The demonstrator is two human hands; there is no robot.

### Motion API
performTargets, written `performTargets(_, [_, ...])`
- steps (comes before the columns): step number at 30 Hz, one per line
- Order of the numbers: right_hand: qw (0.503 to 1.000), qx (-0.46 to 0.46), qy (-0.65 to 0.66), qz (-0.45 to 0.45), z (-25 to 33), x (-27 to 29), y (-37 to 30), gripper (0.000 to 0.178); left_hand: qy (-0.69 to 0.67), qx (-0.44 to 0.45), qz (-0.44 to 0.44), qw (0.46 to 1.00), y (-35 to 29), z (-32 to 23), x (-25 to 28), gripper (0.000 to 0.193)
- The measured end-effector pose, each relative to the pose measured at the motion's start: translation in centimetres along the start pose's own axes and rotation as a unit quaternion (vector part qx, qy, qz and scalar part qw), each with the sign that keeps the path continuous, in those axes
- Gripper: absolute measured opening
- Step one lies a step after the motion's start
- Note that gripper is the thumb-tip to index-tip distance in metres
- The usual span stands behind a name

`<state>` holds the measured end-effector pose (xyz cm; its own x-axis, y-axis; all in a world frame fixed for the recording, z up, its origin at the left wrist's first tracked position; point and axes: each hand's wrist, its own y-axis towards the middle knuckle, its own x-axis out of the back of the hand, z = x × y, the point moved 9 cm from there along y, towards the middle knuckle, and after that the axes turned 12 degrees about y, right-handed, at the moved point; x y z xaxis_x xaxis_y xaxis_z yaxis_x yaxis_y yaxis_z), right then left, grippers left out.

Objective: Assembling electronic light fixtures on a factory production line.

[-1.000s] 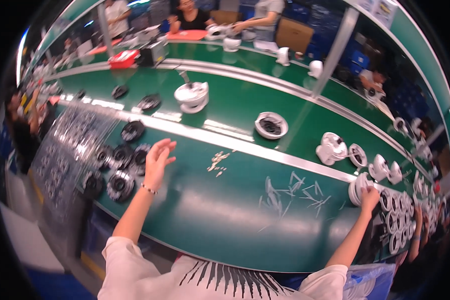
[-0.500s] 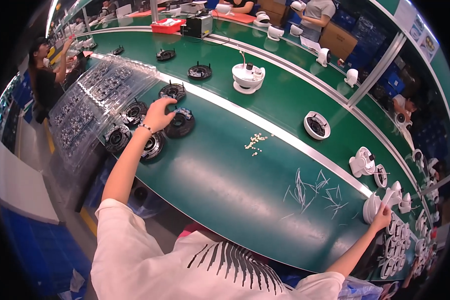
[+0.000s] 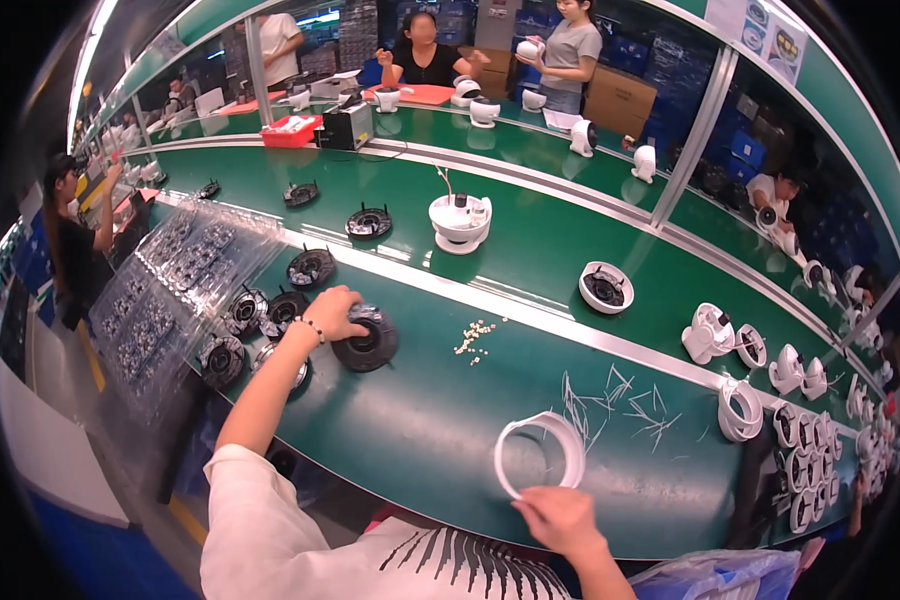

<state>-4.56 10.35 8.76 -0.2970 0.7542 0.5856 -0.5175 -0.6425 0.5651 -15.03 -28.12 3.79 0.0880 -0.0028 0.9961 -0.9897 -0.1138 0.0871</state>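
Note:
My left hand (image 3: 332,312) grips the edge of a black round base (image 3: 372,345) with a circuit board on it, thumb and fingers closed at its rim. Several similar black bases, among them one (image 3: 310,266) beyond the hand, lie around it on the green bench. My right hand (image 3: 562,520) pinches the lower rim of a white plastic ring (image 3: 576,456), which is tilted with its round opening showing. Near this ring lie thin white strips (image 3: 582,412) and a small scatter of cream-coloured bits (image 3: 472,342).
Clear plastic trays (image 3: 160,285) of small parts are stacked at the left. Across a metal rail (image 3: 530,315) runs a green line carrying a white housing (image 3: 460,225) and a white bowl (image 3: 606,288). More white rings (image 3: 740,410) stand at the right. Other people work beyond.
My right hand has brought a white ring from the right end toward the bench's near middle. My left hand has closed on a black base and shifted it rightward. The view has tilted up.

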Motion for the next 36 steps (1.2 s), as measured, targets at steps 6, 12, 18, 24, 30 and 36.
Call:
performTargets(6, [0.944, -0.178, -0.033, 0.277, -2.9, -7.0, -1.6, 0.024, -0.257, 0.061, -0.149, 0.953, 0.8, -4.1, 2.2, 0.031])
performTargets(12, [0.949, -0.209, -0.085, 0.220, -4.9, -5.2, 2.0, 0.097, -0.719, 0.093, -0.099, 0.681, 2.1, -9.6, 1.8, 0.025])
performTargets(18, [0.932, -0.260, -0.088, 0.237, -6.0, -5.0, 1.4, 0.107, -0.822, 0.069, -0.042, 0.564, 1.3, -13.3, 0.6, 0.016])
performTargets(24, [0.957, -0.271, -0.029, 0.099, -7.2, -2.5, 3.3, 0.108, -0.898, 0.096, -0.039, 0.429, 1.3, -14.2, -1.4, 0.030])
performTargets(30, [0.811, -0.258, 0.465, -0.245, -11.8, -1.1, 4.1, 0.093, -0.911, 0.038, -0.062, 0.405, -0.1, -16.5, -0.7, 0.054])
performTargets(36, [0.698, -0.259, 0.594, -0.305, -14.4, -2.8, 2.7, 0.076, -0.920, -0.073, -0.007, 0.386, -1.1, -21.6, -2.9, 0.083])
